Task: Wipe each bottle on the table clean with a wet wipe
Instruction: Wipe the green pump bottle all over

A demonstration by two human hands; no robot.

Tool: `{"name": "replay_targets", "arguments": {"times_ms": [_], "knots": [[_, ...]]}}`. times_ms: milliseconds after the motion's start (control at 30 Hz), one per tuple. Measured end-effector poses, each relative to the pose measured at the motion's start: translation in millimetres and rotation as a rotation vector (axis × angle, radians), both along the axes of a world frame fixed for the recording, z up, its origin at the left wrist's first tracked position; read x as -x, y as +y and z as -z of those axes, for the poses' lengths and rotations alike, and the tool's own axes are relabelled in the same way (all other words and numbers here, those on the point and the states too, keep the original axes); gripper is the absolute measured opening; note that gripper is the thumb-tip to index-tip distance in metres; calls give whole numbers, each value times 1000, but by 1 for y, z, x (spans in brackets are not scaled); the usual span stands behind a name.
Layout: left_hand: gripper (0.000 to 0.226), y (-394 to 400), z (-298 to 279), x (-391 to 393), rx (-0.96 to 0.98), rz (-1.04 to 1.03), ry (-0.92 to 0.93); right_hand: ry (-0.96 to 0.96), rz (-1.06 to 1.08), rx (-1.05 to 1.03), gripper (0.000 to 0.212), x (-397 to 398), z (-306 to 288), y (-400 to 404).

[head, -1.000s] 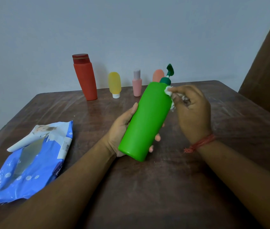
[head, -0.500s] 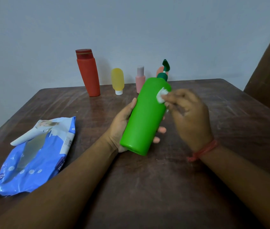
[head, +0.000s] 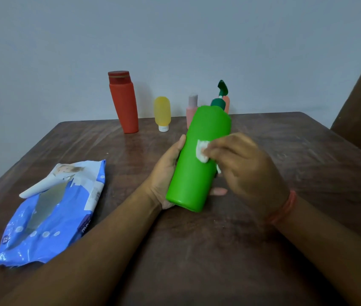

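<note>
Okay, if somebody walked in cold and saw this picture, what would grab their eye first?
Most likely the bright green pump bottle, held tilted above the middle of the table: the left hand grips it from behind while the right hand presses a white wet wipe to its side. Next come the blue wipes pack lying opened at the left and the tall red bottle standing at the far edge.

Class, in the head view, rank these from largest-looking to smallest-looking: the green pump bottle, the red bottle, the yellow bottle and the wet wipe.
1. green pump bottle, though it is held nearer the camera, which exaggerates it
2. red bottle
3. yellow bottle
4. wet wipe, mostly hidden in the right hand, so its true size is unsure
</note>
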State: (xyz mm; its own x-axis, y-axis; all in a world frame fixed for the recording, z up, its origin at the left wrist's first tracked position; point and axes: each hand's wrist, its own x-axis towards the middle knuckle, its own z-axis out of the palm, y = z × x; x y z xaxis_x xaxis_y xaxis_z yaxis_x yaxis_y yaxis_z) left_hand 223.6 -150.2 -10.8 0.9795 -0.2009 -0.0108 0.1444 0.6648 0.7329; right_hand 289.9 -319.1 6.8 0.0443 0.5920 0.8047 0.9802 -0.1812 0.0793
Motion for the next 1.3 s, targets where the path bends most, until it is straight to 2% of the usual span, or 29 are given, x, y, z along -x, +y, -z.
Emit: {"name": "replay_targets", "arguments": {"times_ms": [133,267,400,567,633,700,767,833,967,1067,1167,1300], "knots": [[62,0,2,1,-108,64,-39,-99,32,27,26,-2,-1,-5],[65,-6,2,0,-211,107,-56,37,269,-191,26,-28,-17,-13],[65,-6,2,0,-238,82,-82,-98,224,-61,28,-15,-4,-15],[101,-9,3,-1,-326,40,-136,-24,407,-158,37,-30,-18,-18],[96,-10,2,-1,-373,14,-167,-63,323,-98,37,-19,-12,-17],[80,-12,1,1,-431,-18,-180,-131,294,-45,34,-13,-13,-18],[65,-16,-2,3,-490,-28,-184,-90,381,-102,35,-21,-22,-19],[62,-18,-5,4,-529,-34,-182,-23,437,-146,36,-25,-26,-19],[82,-19,-6,6,-508,-52,-114,-30,205,-11,35,-1,-10,-7],[83,-18,-5,6,-344,-101,-7,46,76,102,36,14,2,6],[83,-7,3,-2,-178,-158,23,70,-47,186,36,23,6,10],[91,-3,3,-4,-116,-91,52,-5,-221,353,35,38,5,9]]}}
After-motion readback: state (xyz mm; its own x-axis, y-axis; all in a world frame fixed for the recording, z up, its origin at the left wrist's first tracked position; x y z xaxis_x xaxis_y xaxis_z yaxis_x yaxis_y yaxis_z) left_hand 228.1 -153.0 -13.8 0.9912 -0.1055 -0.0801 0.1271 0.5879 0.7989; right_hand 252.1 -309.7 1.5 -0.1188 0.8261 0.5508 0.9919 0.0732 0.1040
